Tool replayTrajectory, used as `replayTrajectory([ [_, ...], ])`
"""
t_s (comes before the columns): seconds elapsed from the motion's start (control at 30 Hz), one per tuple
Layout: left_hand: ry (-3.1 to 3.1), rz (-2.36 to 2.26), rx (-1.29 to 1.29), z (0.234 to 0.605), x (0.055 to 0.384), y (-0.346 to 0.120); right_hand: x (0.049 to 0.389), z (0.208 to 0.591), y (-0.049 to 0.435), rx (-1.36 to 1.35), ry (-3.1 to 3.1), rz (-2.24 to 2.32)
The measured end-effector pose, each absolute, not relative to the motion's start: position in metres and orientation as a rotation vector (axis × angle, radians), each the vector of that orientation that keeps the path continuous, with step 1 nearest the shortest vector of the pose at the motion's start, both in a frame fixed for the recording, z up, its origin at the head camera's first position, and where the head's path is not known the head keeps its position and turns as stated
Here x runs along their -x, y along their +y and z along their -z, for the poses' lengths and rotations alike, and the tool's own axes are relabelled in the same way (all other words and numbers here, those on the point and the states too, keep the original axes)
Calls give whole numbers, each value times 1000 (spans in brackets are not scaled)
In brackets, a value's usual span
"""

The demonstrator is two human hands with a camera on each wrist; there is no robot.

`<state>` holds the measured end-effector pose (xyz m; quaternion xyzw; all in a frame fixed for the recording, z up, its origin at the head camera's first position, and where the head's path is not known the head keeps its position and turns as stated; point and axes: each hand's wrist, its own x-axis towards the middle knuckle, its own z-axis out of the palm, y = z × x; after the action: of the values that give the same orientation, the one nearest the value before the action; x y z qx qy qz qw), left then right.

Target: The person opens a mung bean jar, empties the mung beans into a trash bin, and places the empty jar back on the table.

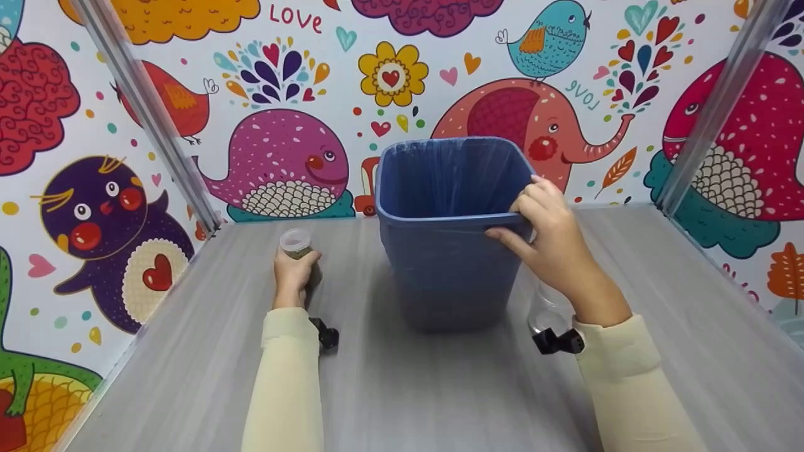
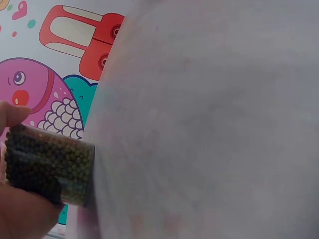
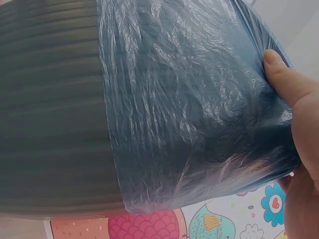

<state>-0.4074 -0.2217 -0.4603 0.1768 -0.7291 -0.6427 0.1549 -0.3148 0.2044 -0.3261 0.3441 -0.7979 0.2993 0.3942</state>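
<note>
My left hand (image 1: 293, 276) grips a clear jar (image 1: 296, 242) of small green beans, with a pale, translucent top, left of the bin. In the left wrist view, the jar (image 2: 50, 164) shows the beans through its side, its base at or close to the tabletop. A blue trash bin (image 1: 452, 270) stands upright in the middle, lined with a thin plastic bag (image 3: 164, 99) folded over its rim. At the bin's near right corner my right hand (image 1: 549, 229) pinches the rim and bag, thumb outside; the other fingertips are partly hidden.
A clear, bottle-like container (image 1: 549, 311) is on the table right of the bin, partly hidden by my right wrist. The grey table (image 1: 389, 389) ends at walls with printed cartoon animals (image 1: 282, 163), with metal posts (image 1: 147, 116) at the corners.
</note>
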Motion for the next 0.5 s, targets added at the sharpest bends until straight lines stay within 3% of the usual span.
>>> replayTrajectory([
  [0.5, -2125, 1856, -463, 458, 406, -226, 313, 325, 205, -850, -2054, -750],
])
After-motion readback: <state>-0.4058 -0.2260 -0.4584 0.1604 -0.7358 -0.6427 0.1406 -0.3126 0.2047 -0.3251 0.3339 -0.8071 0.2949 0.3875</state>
